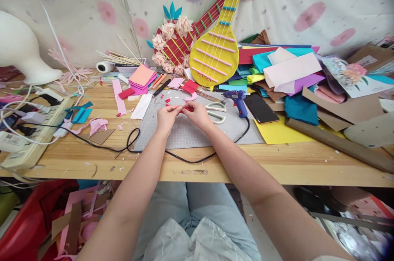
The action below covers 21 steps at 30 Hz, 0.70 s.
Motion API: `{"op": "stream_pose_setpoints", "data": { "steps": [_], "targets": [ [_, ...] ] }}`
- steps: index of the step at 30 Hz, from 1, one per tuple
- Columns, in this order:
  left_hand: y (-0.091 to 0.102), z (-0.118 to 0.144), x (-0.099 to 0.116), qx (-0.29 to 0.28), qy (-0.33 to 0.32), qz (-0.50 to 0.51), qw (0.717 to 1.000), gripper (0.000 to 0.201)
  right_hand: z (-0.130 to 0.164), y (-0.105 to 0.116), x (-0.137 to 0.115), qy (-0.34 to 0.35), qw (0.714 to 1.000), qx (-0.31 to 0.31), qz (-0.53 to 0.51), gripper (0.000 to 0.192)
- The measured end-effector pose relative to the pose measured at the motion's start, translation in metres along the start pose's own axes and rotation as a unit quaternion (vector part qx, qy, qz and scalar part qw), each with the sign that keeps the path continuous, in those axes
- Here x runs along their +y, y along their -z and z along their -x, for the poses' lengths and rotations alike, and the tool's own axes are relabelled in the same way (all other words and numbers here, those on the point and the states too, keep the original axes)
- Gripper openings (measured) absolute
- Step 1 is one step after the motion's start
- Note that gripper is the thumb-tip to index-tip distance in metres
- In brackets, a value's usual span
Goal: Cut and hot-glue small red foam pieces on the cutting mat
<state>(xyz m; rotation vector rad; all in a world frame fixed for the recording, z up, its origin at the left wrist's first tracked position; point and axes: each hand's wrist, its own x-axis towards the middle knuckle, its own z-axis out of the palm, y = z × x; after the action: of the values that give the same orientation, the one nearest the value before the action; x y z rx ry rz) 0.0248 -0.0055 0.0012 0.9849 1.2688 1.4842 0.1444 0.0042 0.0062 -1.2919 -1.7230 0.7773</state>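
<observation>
My left hand [168,118] and my right hand [197,114] meet over the grey cutting mat [184,140]. Between their pinched fingertips is a small piece of red felt [181,111], mostly covered by the fingers. Scissors with pale handles [218,118] lie just right of my right hand. A blue glue gun [238,101] rests farther right on the mat, its black cord looping along the front. Behind my hands are a folded red felt piece [190,86] and a curled pink scrap [191,97].
Two felt-covered lutes, one yellow [215,53] and one red [175,43], lean at the back. A phone [261,107] and stacked felt sheets [292,68] are on the right. A power strip [40,129] sits left. Pink squares [142,78] and a black marker [161,88] lie behind the mat.
</observation>
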Motion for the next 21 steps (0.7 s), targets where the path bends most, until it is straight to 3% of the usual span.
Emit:
{"op": "stream_pose_setpoints", "data": {
  "steps": [10,21],
  "targets": [
    [-0.0007,0.0,0.0091,-0.04,0.082,0.048,0.995,0.026,-0.0008,0.0025,0.0019,0.025,1.0,-0.004,-0.018,0.013],
    [-0.0025,-0.0001,0.0106,-0.018,0.132,0.132,0.982,0.013,-0.0005,-0.0006,0.0022,0.033,0.994,-0.038,-0.098,0.015]
  ]
}}
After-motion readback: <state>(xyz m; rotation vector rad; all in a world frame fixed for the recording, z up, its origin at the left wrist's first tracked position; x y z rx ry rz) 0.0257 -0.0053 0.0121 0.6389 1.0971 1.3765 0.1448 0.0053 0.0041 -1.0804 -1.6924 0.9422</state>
